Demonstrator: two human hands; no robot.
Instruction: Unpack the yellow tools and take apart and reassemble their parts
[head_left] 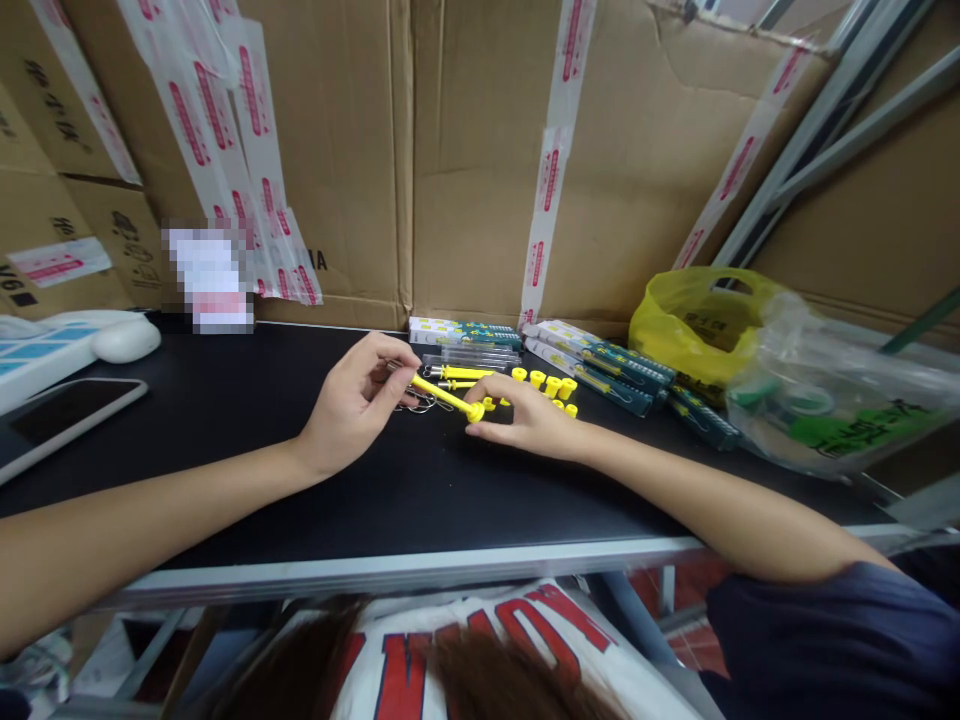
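Observation:
My left hand (pixel 358 402) pinches one end of a slim yellow tool (pixel 444 396) that slants down to the right over the black table (pixel 247 480). My right hand (pixel 523 418) rests on the table with its fingers closed on the tool's knobbed lower end. Small metal wire clips (pixel 422 404) lie under the tool. Several yellow caps (pixel 550 385) lie just behind my right hand, with another yellow tool (pixel 459 373) beside them.
Green-and-white packaged items (pixel 600 365) and clear tubes (pixel 472 355) lie at the back by the cardboard boxes (pixel 480 150). A yellow bag (pixel 697 320) and a clear plastic bag (pixel 832 400) sit at right. A tablet (pixel 60 415) and a white mouse (pixel 126 340) are at left.

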